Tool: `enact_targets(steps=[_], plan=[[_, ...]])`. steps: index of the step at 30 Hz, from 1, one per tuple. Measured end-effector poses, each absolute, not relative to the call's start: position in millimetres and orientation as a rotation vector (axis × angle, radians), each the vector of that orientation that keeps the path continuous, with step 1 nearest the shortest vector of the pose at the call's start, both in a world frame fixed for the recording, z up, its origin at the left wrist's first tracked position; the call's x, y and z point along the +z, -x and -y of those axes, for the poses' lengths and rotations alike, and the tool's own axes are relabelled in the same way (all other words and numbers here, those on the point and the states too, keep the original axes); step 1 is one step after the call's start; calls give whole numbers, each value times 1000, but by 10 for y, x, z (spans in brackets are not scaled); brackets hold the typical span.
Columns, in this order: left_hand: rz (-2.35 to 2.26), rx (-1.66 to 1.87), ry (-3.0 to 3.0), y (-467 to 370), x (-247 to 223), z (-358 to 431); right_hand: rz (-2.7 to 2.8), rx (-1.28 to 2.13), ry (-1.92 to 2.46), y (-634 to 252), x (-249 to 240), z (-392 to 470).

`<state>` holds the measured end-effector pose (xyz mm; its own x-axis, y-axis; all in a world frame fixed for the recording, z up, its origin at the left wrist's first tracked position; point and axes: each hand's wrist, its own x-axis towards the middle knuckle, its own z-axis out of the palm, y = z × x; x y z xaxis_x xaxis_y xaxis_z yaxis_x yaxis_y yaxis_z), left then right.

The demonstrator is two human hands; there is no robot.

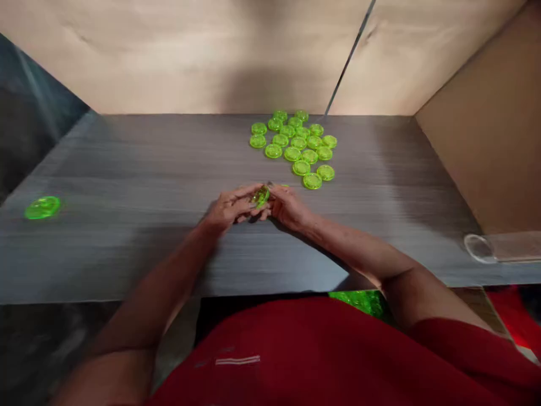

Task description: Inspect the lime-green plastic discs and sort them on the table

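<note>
One translucent yellow-green piece (261, 197) is held between the left hand (228, 208) and the right hand (291, 206), near the middle of the grey surface (147, 163). Left hand: fingers and thumb bent in, pinching the piece from its left side. Right hand: fingertips closed on the piece from its right side, thumb near its top. The piece is tilted; its finer shape is partly hidden by the fingers and blurred. Both forearms reach in from the near edge, and the hands meet at the fingertips.

Beyond the right hand, about twenty round green discs (298, 142) lie flat in a loose cluster that runs back to the rear panel (169, 62). Some look to be touching, others sit slightly apart; the nearest ones are just beyond the right hand. A sliver of green shows right behind the right hand, mostly hidden; cannot tell what it belongs to.

Far left on the surface, well apart from the cluster: a single green part (43, 207), brighter in colour, blurred in outline. Far right, near the front edge: a clear tube (513, 247) on its side, round end facing left.

The rear panel is pale, with a dark slanting line (349, 61) above the cluster. A brown side panel (482, 124) stands at right. Below the front edge, by the right forearm, a patch of green material (359, 301) is visible beside the red shirt (304, 349).
</note>
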<state>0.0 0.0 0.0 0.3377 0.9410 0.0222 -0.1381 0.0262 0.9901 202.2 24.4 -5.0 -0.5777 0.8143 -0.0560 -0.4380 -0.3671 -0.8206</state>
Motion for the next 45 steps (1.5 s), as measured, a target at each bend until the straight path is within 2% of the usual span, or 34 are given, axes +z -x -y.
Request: enact_targets(steps=[17,30,36,41,45], plan=[[-878,1048,-1417,61,-107,-68,1046,1991,661,-2044,-62,-250],[-1123,1172,-1890,-34,-15,105,962,1920,612,-2042,-147,-283],[-1362,1259,-1675,21,-174,12,1234,1696,589,-2086,-39,-292],[-1325,1279,-1658,-29,-314,-145,1396,1548,570,-2155,101,-314],[-1349,1227,-1632,-69,-319,-147,1526,1177,709,-2341,461,-418]])
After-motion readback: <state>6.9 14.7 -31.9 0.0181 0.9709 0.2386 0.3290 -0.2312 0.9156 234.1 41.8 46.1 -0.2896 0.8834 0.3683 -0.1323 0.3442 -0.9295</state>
